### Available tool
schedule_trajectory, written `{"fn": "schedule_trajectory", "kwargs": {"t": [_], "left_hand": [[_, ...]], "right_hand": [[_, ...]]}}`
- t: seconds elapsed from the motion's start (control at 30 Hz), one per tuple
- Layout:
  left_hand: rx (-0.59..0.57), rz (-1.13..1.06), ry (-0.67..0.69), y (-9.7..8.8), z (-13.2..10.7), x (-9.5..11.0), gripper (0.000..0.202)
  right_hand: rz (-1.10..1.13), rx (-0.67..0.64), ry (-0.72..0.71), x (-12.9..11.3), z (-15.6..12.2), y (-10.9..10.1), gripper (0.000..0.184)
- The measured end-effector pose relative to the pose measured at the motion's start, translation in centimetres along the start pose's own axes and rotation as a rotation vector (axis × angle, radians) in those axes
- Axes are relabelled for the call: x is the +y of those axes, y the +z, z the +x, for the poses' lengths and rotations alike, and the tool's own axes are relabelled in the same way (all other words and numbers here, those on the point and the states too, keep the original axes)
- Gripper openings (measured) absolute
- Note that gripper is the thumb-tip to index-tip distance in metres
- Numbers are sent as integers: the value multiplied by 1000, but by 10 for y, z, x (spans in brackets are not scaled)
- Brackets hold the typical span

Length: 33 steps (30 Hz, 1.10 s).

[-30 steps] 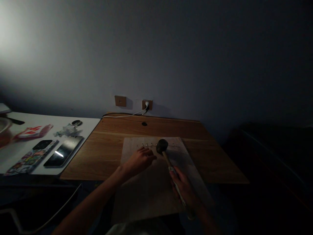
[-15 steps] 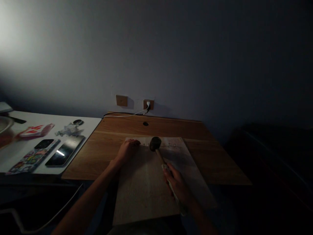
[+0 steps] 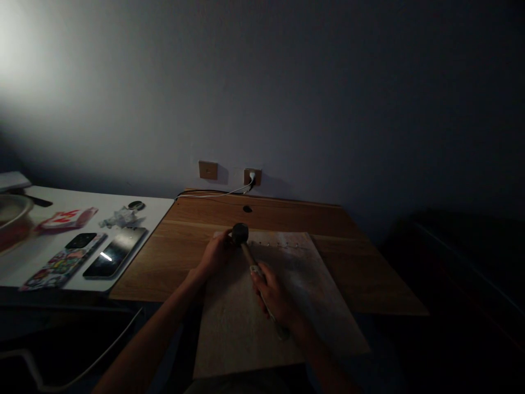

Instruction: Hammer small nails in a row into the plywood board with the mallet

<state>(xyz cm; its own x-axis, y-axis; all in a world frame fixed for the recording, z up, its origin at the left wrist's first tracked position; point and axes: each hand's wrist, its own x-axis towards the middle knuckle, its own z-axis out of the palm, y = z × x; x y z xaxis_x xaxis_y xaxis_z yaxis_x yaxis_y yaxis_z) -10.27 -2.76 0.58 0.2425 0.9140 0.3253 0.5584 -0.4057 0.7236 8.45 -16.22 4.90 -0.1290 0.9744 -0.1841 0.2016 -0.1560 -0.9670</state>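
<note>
A pale wooden board [image 3: 283, 306] lies on a brown wooden desk [image 3: 184, 257], with a row of small nails [image 3: 279, 244] along its far edge. My right hand [image 3: 274, 298] is closed round the handle of a mallet with a dark round head [image 3: 240, 233]. The head is at the board's far left corner. My left hand [image 3: 215, 254] rests at that same corner right beside the mallet head, fingers curled; what they pinch is too dark to make out.
A white table [image 3: 24, 262] on the left carries two phones [image 3: 115, 253], a patterned case [image 3: 49, 269], a red packet [image 3: 68, 218] and a bowl [image 3: 12, 208]. A white cable [image 3: 217, 193] runs to a wall socket [image 3: 252, 176]. Dark furniture stands at the right.
The mallet head has moved left along the nail row to the board's far left corner. My left hand has shifted left and forward to that corner.
</note>
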Motion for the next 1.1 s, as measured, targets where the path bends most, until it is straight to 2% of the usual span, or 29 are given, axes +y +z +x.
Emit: {"fn": "schedule_trajectory", "kwargs": {"t": [0.13,0.67,0.83,0.93,1.03,1.1], "left_hand": [[18,-9,7,1,0,-3,52],[21,-14,30,-3,-3,6,50],[-9,-51,10,-1,-2,3,48],[-33,-29,6,-1,-1,1,51],[-47,-11,10,-2,-1,0,51],[-49,-16,16,-3,-1,1,50]], "right_hand": [[32,0,20,0,0,1,30],[17,24,21,1,-3,3,30],[168,34,99,1,-15,-1,35],[370,124,165,6,-35,-6,46],[558,275,173,16,-57,-9,62],[652,356,162,22,-67,-10,60]]}}
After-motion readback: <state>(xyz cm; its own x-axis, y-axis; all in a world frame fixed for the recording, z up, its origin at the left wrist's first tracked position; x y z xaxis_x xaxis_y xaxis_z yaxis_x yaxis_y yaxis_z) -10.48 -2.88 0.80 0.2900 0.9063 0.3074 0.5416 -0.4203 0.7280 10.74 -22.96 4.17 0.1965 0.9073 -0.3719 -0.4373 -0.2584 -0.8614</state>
